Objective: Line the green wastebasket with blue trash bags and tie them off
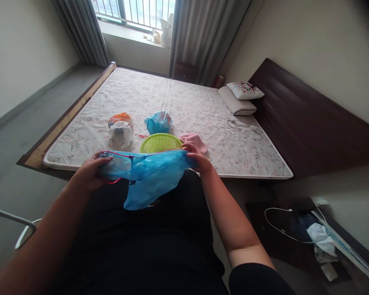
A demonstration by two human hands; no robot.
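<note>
A translucent blue plastic bag [160, 174] with a red drawstring is stretched sideways in front of my body. My left hand [94, 170] grips its left end, thumb on top. At the other end my right hand [198, 157] pinches the bag's edge. The lower part of the bag hangs down over my dark clothes. Just beyond it, a green plastic basket [161, 142] stands on the mattress, its front partly hidden by the bag. Beside the basket, close to my right hand, lies a pink cloth [194, 142].
On the mattress [249, 151] sit another blue plastic bag [159, 122] and a white-and-orange bag [121, 128]. Pillows [237, 100] lie by the dark headboard [307, 119]. A nightstand [283, 241] with a cable and cloths is at right. A metal rod [9, 215] juts in at left.
</note>
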